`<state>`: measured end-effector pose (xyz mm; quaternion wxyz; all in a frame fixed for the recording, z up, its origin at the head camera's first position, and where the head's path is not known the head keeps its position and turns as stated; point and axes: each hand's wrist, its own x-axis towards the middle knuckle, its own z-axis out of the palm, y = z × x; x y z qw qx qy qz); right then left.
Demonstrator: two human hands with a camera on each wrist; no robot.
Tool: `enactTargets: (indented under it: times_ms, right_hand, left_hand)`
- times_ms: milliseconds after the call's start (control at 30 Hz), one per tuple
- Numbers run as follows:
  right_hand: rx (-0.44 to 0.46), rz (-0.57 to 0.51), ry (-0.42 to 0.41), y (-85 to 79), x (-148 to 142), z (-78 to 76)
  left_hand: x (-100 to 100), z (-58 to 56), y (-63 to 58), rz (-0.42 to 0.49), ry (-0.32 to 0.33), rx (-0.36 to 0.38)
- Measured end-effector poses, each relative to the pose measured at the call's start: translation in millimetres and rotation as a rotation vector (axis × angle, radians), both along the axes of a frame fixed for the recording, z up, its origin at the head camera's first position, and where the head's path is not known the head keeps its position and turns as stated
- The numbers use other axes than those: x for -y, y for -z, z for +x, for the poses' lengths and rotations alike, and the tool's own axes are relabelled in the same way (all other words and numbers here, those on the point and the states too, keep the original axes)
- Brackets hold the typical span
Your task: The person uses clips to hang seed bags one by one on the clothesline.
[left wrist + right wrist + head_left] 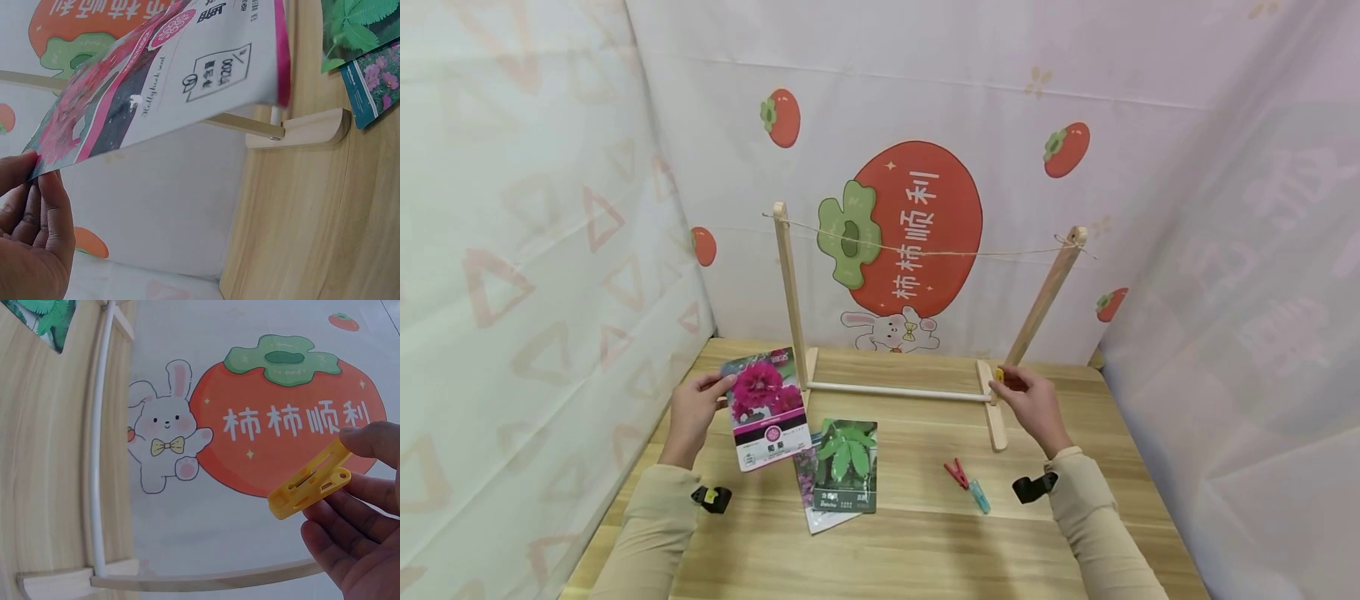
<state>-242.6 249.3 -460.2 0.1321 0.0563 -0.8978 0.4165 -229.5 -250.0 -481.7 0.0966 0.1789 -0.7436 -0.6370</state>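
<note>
My left hand pinches the left edge of a seed packet with a magenta flower, held up by the frame's left post. In the left wrist view, thumb and fingertips grip one corner of it. A yellow clothespin is pinched between the thumb and fingers of my right hand, near the right post. A wooden frame has a thin string tied between its two posts. Two more seed packets lie overlapped on the table: a green-leaf one on top of a pink-flower one.
A red clothespin and a blue clothespin lie side by side on the wooden table. A white rod joins the frame's feet. Printed cloth hangs behind and at both sides.
</note>
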Motion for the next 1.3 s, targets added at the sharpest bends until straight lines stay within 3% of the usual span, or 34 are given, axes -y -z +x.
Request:
enactTargets:
  times_ms: [300, 767, 1000, 1300]
  right_hand:
    - [-0.071, -0.078, -0.075, -22.9, 6, -4.0]
    - [-0.212, -0.069, -0.115, -58.4, 14, -9.4]
    - [-0.21, -0.105, -0.128, -70.1, 18, -11.8]
    - [-0.214, -0.074, -0.132, -88.7, 26, -16.1]
  left_hand:
    - [-7, -7.1, -20.0, 0.003, 0.014, -0.028]
    - [-17, -20.0, -42.3, 0.035, 0.046, -0.14]
    - [-23, -25.3, -53.2, 0.035, 0.058, -0.172]
    - [-29, -34.3, -65.2, 0.019, 0.084, -0.209]
